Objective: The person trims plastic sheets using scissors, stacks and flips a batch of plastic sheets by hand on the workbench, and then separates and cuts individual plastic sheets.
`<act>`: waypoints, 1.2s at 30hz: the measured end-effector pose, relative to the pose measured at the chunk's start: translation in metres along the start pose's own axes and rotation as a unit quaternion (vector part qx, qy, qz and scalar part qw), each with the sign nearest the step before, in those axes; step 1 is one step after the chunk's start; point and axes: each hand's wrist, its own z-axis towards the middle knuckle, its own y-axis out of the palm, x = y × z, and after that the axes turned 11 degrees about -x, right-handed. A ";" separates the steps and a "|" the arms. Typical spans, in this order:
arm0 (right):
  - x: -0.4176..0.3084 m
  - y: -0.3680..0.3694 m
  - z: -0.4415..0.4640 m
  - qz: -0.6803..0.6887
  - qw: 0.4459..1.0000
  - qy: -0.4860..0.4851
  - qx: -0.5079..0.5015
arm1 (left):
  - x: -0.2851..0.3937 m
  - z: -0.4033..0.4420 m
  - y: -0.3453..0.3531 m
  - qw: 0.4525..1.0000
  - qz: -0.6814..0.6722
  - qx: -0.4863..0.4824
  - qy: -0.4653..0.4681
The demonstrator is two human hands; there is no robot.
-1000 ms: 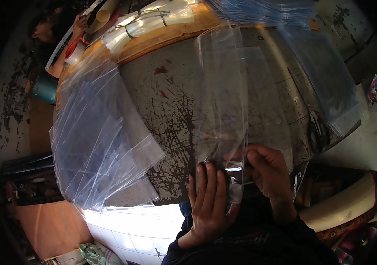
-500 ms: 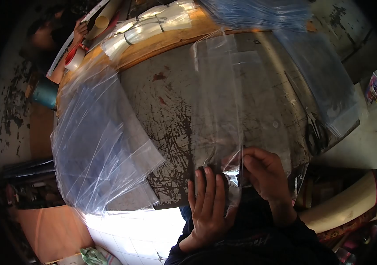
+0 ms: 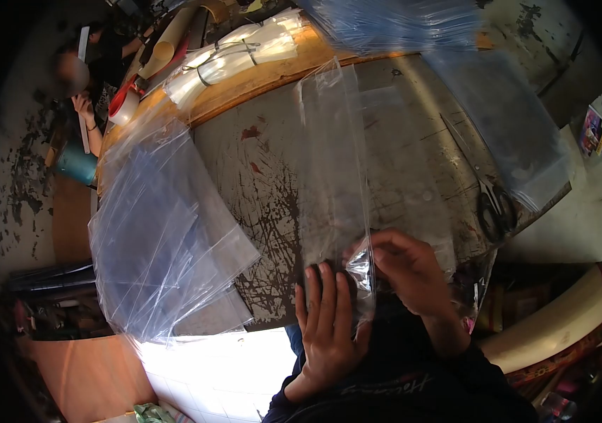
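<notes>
A long clear plastic sleeve lies lengthwise on the worn, dark tabletop in front of me. My left hand rests flat on its near end, fingers stretched out. Close beside it, my right hand has its fingers closed on the sleeve's right edge, and the plastic there is bunched and shiny. Part of the right fingertips is hidden behind the film. Another clear sheet lies just to the right of the sleeve. A fanned pile of clear plastic sheets is to the left.
Black-handled scissors lie at the right, near a stack of clear sheets. Along the back are a tied bundle of plastic, bluish sheets and a tape roll. Another person's hand holds a pale strip at far left.
My right hand has shifted slightly left with the sleeve's edge, while my left hand stays flat. The other person's pale strip has swung from slanted to nearly upright. The view has moved a little.
</notes>
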 end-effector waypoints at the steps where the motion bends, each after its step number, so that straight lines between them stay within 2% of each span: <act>1: 0.000 0.000 0.000 -0.002 1.000 0.001 -0.003 | 0.000 0.000 0.001 1.000 -0.011 0.009 -0.003; 3: -0.011 0.004 -0.008 0.030 0.999 -0.021 0.008 | -0.002 -0.001 0.003 1.000 -0.021 0.015 0.000; 5: -0.022 0.004 -0.017 0.063 0.997 -0.038 0.020 | -0.005 -0.004 0.003 0.993 -0.106 0.056 -0.022; 6: -0.026 -0.002 -0.024 -0.086 0.984 -0.108 0.110 | -0.006 -0.005 0.000 0.990 -0.123 0.059 -0.021; 7: -0.030 -0.007 -0.030 -0.232 0.937 -0.174 0.194 | -0.005 -0.006 -0.001 0.990 -0.125 0.058 -0.022; 8: -0.034 -0.012 -0.035 -0.234 0.936 -0.175 0.196 | -0.005 -0.006 0.000 0.989 -0.129 0.065 -0.022; 9: -0.038 -0.016 -0.041 -0.438 0.854 -0.126 0.252 | -0.005 -0.006 0.000 0.988 -0.134 0.073 -0.021; 10: -0.040 -0.018 -0.045 -0.618 0.725 -0.069 0.296 | -0.005 -0.005 0.001 0.988 -0.136 0.072 -0.019; 14: -0.026 -0.015 -0.055 -0.611 0.742 -0.013 0.277 | -0.004 -0.005 0.005 0.984 -0.146 0.101 -0.024; 16: -0.020 -0.013 -0.056 -0.626 0.731 -0.046 0.268 | -0.004 -0.007 0.004 0.980 -0.163 0.107 -0.036; 20: -0.018 -0.009 -0.053 -0.610 0.741 -0.039 0.279 | -0.004 -0.006 0.003 0.980 -0.165 0.106 -0.029; 22: -0.020 -0.007 -0.049 -0.649 0.709 -0.066 0.267 | -0.004 -0.006 0.003 0.983 -0.157 0.096 -0.025; 29: -0.018 -0.007 -0.044 -0.651 0.709 -0.071 0.261 | -0.004 -0.009 0.003 0.989 -0.126 0.071 -0.018; 31: -0.027 -0.004 -0.039 -0.712 0.644 -0.088 0.264 | 0.000 -0.014 0.000 0.998 -0.061 0.003 -0.006; 32: -0.030 -0.004 -0.038 -0.713 0.643 -0.089 0.264 | 0.004 -0.018 0.000 0.998 -0.059 0.000 -0.004; 33: -0.032 -0.003 -0.037 -0.652 0.714 -0.118 0.226 | 0.009 -0.022 -0.001 0.998 -0.058 0.001 -0.004; 34: -0.033 -0.002 -0.035 -0.583 0.777 -0.146 0.185 | 0.014 -0.026 -0.004 0.998 -0.044 -0.043 0.021; 35: -0.032 -0.002 -0.033 -0.583 0.778 -0.149 0.183 | 0.019 -0.028 -0.007 0.995 -0.029 -0.088 0.045; 36: -0.029 -0.003 -0.029 -0.505 0.837 -0.129 0.169 | 0.022 -0.027 -0.011 0.992 -0.053 -0.105 0.050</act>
